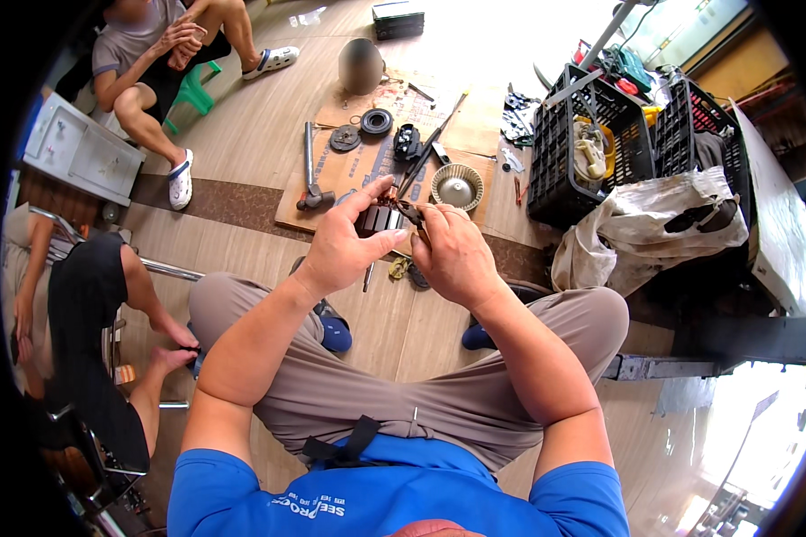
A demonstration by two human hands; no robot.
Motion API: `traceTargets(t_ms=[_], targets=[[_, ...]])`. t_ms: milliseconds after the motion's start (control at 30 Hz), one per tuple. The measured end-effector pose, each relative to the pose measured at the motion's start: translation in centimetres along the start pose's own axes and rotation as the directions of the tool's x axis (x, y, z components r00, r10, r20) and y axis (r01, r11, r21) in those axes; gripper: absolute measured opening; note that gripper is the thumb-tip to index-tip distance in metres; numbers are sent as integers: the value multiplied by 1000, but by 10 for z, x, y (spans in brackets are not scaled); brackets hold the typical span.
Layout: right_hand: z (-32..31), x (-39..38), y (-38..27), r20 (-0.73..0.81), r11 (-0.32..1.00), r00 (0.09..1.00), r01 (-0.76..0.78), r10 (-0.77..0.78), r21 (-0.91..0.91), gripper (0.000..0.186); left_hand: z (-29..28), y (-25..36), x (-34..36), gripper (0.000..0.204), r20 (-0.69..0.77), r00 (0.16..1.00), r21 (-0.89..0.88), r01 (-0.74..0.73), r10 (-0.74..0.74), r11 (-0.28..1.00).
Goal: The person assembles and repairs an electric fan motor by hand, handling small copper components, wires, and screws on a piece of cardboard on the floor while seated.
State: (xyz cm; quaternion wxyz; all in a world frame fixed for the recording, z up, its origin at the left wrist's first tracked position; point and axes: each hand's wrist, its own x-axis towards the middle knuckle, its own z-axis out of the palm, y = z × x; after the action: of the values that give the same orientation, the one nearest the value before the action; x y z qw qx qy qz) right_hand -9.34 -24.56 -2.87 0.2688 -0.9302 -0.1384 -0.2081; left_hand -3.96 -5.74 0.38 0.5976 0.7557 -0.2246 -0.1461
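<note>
My left hand (336, 249) is closed around a motor armature (381, 220) with a dark ribbed core and copper windings. Its metal shaft sticks out below, toward me. Against the winding end, my right hand (457, 251) pinches a small dark tool, mostly hidden by the fingers. Both hands meet over the near part of a cardboard sheet (331, 172). On the sheet lie a hammer (310, 166), a grey disc (345, 138), a black ring-shaped part (376, 122), a black motor part (407, 141) and a finned blower wheel (458, 186).
Black plastic crates (560, 192) of tools and parts stand at the right, with a stained white cloth (654, 224) over the near side. A small yellowish part (399, 267) lies on the floor below my hands. Two other people sit at the left, near a white cabinet (81, 148).
</note>
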Motion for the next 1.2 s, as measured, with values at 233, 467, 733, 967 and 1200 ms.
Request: traceTargets(t_ms=[233, 467, 733, 967, 1200], targets=[[-2, 0, 0, 17, 999, 1000, -14, 13, 52, 37, 0, 5, 1, 62, 24, 997, -150, 80, -77, 985], [-5, 0, -1, 13, 1000, 1000, -7, 7, -1, 38, -1, 5, 0, 63, 53, 987, -279, 159, -150, 947], [-5, 0, 1, 4, 1000, 1000, 9, -9, -26, 35, 1, 4, 0, 64, 33, 994, -193, 112, -107, 975], [-2, 0, 2, -7, 999, 1000, 18, -18, -32, 35, 3, -2, 0, 66, -1, 998, -128, 57, -57, 990], [2, 0, 3, -49, 996, 998, 42, -46, -75, 32, 4, 1, 0, 65, -8, 999, -39, 49, -49, 998]])
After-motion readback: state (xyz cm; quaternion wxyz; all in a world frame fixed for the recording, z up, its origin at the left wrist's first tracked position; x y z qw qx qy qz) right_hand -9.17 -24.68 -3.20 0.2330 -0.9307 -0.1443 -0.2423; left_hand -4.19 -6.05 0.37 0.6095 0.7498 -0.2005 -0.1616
